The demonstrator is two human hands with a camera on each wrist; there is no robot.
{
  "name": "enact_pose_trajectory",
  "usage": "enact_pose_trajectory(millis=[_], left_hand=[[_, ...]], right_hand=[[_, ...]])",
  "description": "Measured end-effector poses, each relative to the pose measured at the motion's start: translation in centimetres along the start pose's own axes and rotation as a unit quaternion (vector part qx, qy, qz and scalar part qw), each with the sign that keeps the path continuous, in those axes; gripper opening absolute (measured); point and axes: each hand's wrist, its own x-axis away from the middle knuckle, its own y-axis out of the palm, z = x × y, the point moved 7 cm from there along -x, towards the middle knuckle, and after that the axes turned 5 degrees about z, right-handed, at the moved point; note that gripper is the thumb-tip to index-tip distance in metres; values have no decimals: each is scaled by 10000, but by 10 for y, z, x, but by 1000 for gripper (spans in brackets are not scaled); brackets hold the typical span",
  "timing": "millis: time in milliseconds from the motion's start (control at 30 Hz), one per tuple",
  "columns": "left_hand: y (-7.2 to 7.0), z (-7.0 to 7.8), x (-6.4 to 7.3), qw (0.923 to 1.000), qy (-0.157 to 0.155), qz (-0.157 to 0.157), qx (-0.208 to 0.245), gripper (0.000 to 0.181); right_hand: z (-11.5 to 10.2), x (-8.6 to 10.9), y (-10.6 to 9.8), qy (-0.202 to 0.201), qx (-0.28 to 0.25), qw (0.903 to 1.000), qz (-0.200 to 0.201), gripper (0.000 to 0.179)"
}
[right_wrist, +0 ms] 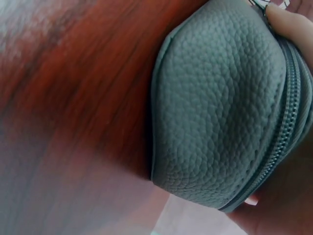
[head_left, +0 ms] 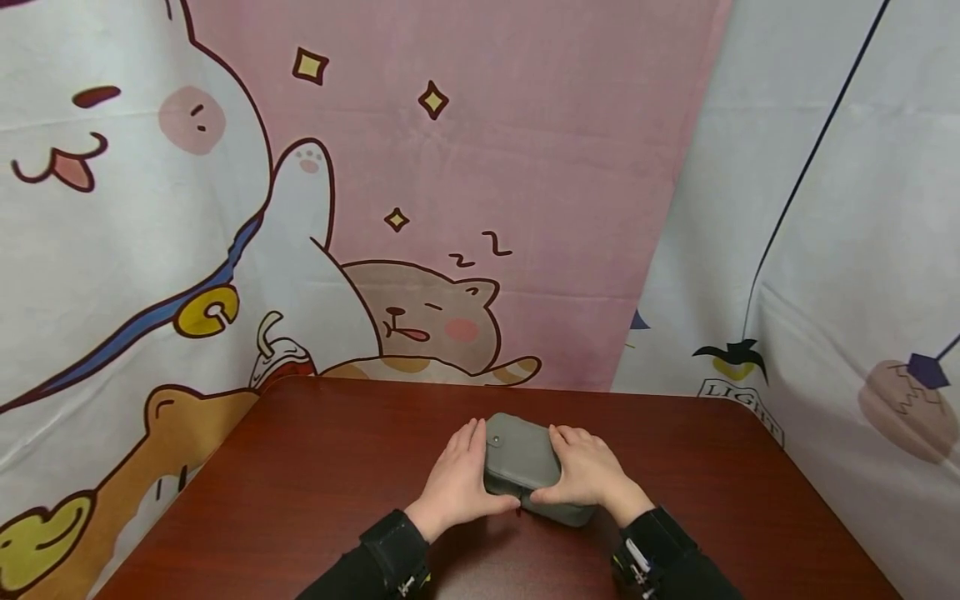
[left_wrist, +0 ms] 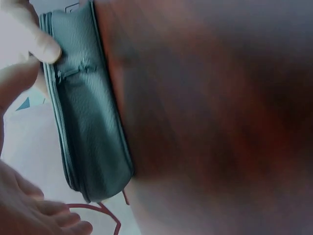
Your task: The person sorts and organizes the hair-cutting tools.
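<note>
A grey-green zippered pouch (head_left: 525, 457) with a pebbled, leather-like surface lies on the brown table. My left hand (head_left: 461, 479) is along its left side, fingers fairly straight and thumb stretched out by the front edge. From the right, my right hand (head_left: 588, 471) grips the pouch, fingers over its right side and thumb on the front edge. The two thumbs come close together at the front. In the left wrist view, a thumb (left_wrist: 46, 48) presses by the zipper pull (left_wrist: 78, 71). The zipper (right_wrist: 286, 117) runs along the side in the right wrist view.
The table top (head_left: 322, 467) extends around the pouch on all sides. Behind it hangs a cloth with cartoon animals (head_left: 442, 325), and a white printed cloth (head_left: 825, 250) hangs at the right. Dark bands (head_left: 393, 546) wrap both wrists.
</note>
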Motion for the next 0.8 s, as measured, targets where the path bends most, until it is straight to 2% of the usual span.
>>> enact_pose_trajectory(millis=[233,500,633,733,800], left_hand=[[5,-6,6,9951,-766,-78,619,122],[13,-12,8,9818,-1405,-285,1248,115],[16,-11,8,9816,-1375,-226,1304,100],[16,-8,8,9819,-1257,-125,1410,77],[17,-7,7,9783,-1252,-74,1646,61]], right_hand=[[1,1,-1,530,152,9984,144,116],[1,1,-2,1044,308,9939,179,119],[1,0,-3,1229,306,9919,135,119],[1,0,-3,1292,328,9910,114,119],[0,0,-3,1304,341,9908,113,118]])
